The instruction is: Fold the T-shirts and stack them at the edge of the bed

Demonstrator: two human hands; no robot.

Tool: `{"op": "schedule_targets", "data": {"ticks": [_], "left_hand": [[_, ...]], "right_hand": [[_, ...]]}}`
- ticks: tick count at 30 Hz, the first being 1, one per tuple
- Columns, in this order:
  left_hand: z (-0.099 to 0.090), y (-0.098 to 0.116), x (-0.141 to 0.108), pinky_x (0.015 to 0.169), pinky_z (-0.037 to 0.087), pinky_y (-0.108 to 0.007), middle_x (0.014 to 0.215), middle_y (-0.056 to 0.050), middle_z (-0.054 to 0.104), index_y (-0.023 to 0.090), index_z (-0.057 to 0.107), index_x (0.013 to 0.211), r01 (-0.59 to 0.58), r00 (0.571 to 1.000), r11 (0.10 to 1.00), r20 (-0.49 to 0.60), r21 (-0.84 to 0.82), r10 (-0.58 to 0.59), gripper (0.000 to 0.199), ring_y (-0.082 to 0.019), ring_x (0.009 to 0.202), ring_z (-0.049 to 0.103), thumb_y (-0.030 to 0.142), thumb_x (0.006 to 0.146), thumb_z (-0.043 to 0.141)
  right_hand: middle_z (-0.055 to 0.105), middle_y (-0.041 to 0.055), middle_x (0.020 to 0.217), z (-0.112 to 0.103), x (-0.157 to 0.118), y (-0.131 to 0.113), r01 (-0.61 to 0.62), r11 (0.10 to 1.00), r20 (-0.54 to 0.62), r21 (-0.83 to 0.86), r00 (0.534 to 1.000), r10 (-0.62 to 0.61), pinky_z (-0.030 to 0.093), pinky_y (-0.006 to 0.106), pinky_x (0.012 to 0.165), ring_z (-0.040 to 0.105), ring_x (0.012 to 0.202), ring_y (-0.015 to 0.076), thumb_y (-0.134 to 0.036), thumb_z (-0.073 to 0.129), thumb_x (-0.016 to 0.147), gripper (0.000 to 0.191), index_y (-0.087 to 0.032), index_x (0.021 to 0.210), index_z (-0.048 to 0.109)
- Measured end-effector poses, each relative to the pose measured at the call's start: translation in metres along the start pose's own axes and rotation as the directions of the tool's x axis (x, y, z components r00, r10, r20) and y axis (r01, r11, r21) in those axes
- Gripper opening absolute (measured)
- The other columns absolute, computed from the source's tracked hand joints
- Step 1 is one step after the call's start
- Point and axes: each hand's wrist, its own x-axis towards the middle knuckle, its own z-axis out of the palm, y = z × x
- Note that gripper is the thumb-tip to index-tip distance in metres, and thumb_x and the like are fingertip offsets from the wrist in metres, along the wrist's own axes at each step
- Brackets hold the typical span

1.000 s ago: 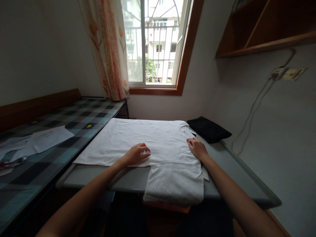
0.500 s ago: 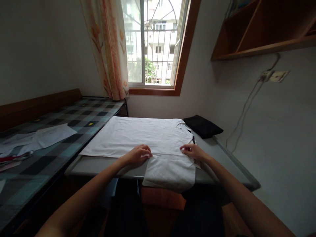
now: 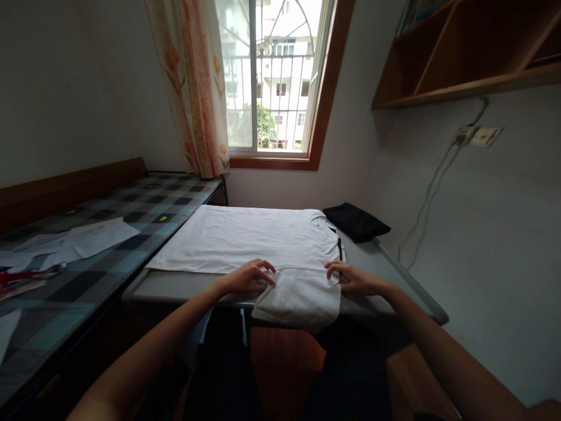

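Lying mostly flat, our white shirt (image 3: pixel 245 240) covers much of the grey table (image 3: pixel 164 285), its hem toward the left and its collar toward the right. Its near sleeve (image 3: pixel 302 298) reaches toward us and droops past the table's front edge. As far as we can judge, the spreading is well along: the body is laid out with only light creases, and we see no fold across it. What remains unsettled is this near sleeve, at which we are busy with both hands.

Our left hand (image 3: pixel 254 276) has its fingers loosely curled and slightly parted at the sleeve's left edge; our right hand (image 3: pixel 348 277) bends its fingers over the right edge. We cannot tell whether either one pinches the cloth.

Beyond the collar, we have a black folded item (image 3: pixel 357 222) on the table's far right. To our left, papers (image 3: pixel 96 240) lie on the checked bed (image 3: pixel 153 202), and ahead a patterned curtain (image 3: pixel 197 105) hangs beside the window (image 3: pixel 280 88).
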Motion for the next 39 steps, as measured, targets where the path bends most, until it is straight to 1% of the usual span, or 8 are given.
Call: {"op": "schedule_targets", "data": {"ticks": [9,13,18,22,25,29,34,39], "left_hand": [[0.0,-0.005,0.001,0.104,0.038,-0.036,0.124,-0.003,0.058,0.032,0.076,0.098,-0.017,0.996,0.998,0.086,-0.063,0.022,0.032,-0.023,0.116,0.05,0.023,0.068,0.08],[-0.001,-0.004,0.005,0.099,0.041,-0.036,0.116,-0.008,0.06,0.023,0.077,0.086,0.017,1.0,0.977,0.007,-0.211,-0.016,0.016,-0.023,0.112,0.052,0.034,0.075,0.074],[-0.004,-0.012,0.024,0.076,0.05,-0.03,0.083,-0.006,0.062,0.012,0.066,0.072,0.135,0.963,0.831,-0.124,-0.54,-0.238,0.041,-0.016,0.079,0.059,0.051,0.083,0.06],[-0.003,-0.025,0.047,0.062,0.051,-0.024,0.07,0.001,0.054,0.015,0.056,0.081,0.378,0.74,0.554,-0.117,-0.742,-0.662,0.024,-0.011,0.063,0.058,0.039,0.083,0.058],[-0.004,-0.034,0.056,0.057,0.051,-0.022,0.073,0.003,0.055,0.02,0.049,0.109,0.485,0.555,0.396,-0.076,-0.779,-0.828,0.032,-0.008,0.055,0.057,0.025,0.08,0.059],[-0.008,-0.04,0.055,0.052,0.052,-0.022,0.076,0.005,0.056,0.024,0.036,0.127,0.546,0.582,0.413,-0.025,-0.728,-0.813,0.06,-0.009,0.052,0.06,0.018,0.074,0.065],[-0.01,-0.038,0.053,0.047,0.048,-0.02,0.07,0.004,0.055,0.02,0.034,0.129,0.551,0.64,0.526,-0.076,-0.648,-0.765,0.051,-0.012,0.052,0.061,0.03,0.086,0.06],[-0.01,-0.041,0.053,0.056,0.051,-0.025,0.084,0.001,0.057,0.024,0.034,0.135,0.623,0.672,0.675,-0.17,-0.396,-0.721,0.065,-0.011,0.056,0.061,0.018,0.078,0.064]], "right_hand": [[0.05,0.0114,0.137,0.006,-0.003,0.01,0.002,1.0,-0.001,-0.004,1.0,-0.002,0.024,0.046,0.113,0.041,0.131,0.0334,-0.055,0.071,0.071,0.037,-0.024,0.09,0.078],[0.064,0.0112,0.121,-0.001,0.005,0.009,0.039,0.999,-0.035,0.013,0.999,-0.039,0.022,0.048,0.113,0.037,0.133,0.0349,-0.066,0.066,0.07,0.045,-0.023,0.074,0.078],[0.071,0.0105,0.092,-0.024,0.023,0.001,-0.025,0.988,0.149,0.155,0.989,0.001,0.04,0.041,0.099,0.057,0.109,0.0301,-0.072,0.064,0.067,0.055,-0.017,0.067,0.072],[0.057,0.0022,0.061,-0.03,0.051,0.012,-0.16,0.97,-0.049,0.182,0.984,0.171,0.045,0.03,0.064,0.054,0.066,0.0172,-0.077,0.055,0.07,0.062,-0.016,0.065,0.064],[0.048,0.0,0.052,-0.023,0.075,0.025,-0.327,0.938,-0.296,0.117,0.89,0.348,0.038,0.027,0.052,0.045,0.054,0.0138,-0.071,0.05,0.075,0.056,-0.017,0.06,0.058],[0.059,0.0049,0.06,-0.015,0.093,0.038,-0.42,0.907,-0.329,-0.02,0.86,0.391,0.04,0.028,0.057,0.052,0.061,0.0171,-0.054,0.057,0.077,0.043,-0.017,0.056,0.059],[0.062,0.0058,0.061,-0.016,0.09,0.043,-0.404,0.915,-0.291,0.017,0.873,0.391,0.043,0.029,0.058,0.055,0.063,0.0188,-0.06,0.052,0.08,0.048,-0.017,0.064,0.065],[0.067,0.0077,0.085,-0.014,0.083,0.034,-0.258,0.966,-0.398,0.027,0.883,0.247,0.047,0.028,0.065,0.059,0.071,0.0178,-0.054,0.065,0.074,0.047,-0.016,0.101,0.068]]}}
